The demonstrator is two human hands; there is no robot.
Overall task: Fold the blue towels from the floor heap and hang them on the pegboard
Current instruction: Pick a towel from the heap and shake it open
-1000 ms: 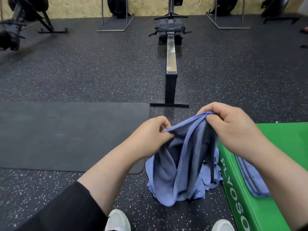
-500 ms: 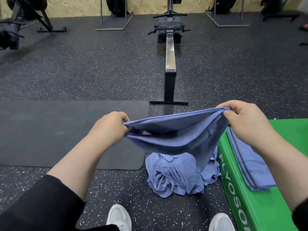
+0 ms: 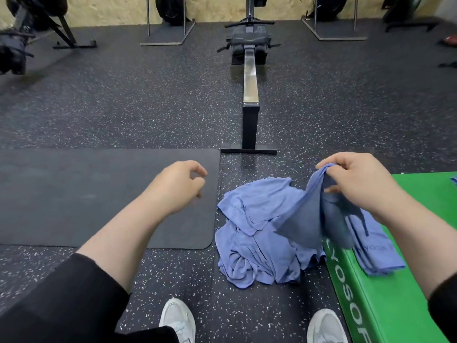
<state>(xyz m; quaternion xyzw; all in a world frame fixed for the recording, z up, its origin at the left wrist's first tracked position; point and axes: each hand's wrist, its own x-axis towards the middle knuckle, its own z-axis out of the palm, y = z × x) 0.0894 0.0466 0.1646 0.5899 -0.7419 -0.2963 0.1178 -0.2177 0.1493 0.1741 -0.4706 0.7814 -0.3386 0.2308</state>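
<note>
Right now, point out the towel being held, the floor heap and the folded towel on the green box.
held towel point(image 3: 309, 219), head view, hanging middle
floor heap point(image 3: 257, 256), head view, centre
folded towel point(image 3: 378, 253), head view, top face

Bare black mat point(image 3: 74, 194) left, towel heap point(image 3: 259, 243) centre, green box point(image 3: 395, 293) walling right.

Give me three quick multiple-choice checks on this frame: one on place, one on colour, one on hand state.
1. Where does the towel heap lie?
A. on the speckled floor
B. on the black mat
C. on the rower rail

2. What colour is the box on the right?
A. red
B. green
C. yellow

3. Which hand holds a towel?
A. left
B. both
C. right

Answers:
1 A: the towel heap sits on the floor beside the black mat.
2 B: the box is green.
3 C: the right hand pinches the lifted towel; the left hand holds nothing.
</note>
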